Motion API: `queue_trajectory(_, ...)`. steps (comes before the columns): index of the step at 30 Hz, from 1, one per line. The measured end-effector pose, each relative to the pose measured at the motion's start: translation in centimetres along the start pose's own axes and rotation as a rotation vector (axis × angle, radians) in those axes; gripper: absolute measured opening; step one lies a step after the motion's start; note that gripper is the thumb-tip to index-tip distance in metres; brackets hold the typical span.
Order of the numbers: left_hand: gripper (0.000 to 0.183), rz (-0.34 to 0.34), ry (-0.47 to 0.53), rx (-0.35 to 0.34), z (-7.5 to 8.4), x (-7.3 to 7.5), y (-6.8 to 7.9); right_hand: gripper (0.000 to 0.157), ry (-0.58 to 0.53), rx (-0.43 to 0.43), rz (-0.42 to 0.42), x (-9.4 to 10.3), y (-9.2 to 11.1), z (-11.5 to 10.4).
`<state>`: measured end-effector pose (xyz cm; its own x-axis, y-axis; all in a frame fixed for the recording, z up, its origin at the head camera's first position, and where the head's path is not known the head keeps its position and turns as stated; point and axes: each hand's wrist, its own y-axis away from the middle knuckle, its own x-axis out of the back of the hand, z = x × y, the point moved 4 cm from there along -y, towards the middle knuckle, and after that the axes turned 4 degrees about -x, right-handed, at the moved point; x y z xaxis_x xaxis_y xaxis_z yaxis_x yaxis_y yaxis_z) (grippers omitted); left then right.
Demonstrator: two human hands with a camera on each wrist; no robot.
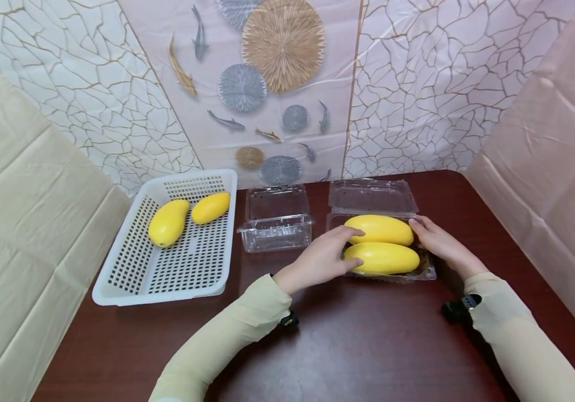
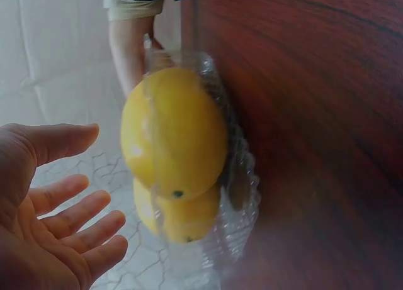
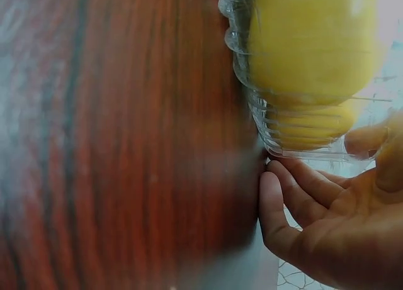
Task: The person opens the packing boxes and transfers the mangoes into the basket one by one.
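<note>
Left hand [image 1: 321,260] spreads loose, right hand [image 1: 439,243] grips the fruit box [image 1: 426,273] (second box [image 1: 276,237] between it and basket [image 1: 192,280]).

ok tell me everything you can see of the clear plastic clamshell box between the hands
The clear plastic clamshell box looks thin and shiny, with ribbed walls. It sits upright on the dark reddish-brown table, its clear lid open at the back. Two oblong yellow fruits lie inside, one behind the other. The right hand holds its right end; the left hand is at the left, apparently not touching it.
</note>
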<state>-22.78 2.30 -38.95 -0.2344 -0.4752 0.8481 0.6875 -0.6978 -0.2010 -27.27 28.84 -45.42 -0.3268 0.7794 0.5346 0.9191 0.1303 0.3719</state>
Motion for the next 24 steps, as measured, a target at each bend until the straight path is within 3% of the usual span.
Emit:
queue_trajectory(12,0.056,-0.078,-0.075,-0.017,0.2,-2.2,-1.3,0.080,0.007,-0.006,-0.005,0.1,0.0,-0.1)
queue_trajectory(24,0.059,-0.075,-0.097,-0.043,0.0,-3.6,-1.6,0.081,0.030,-0.005,-0.013,0.0,0.2,-0.3)
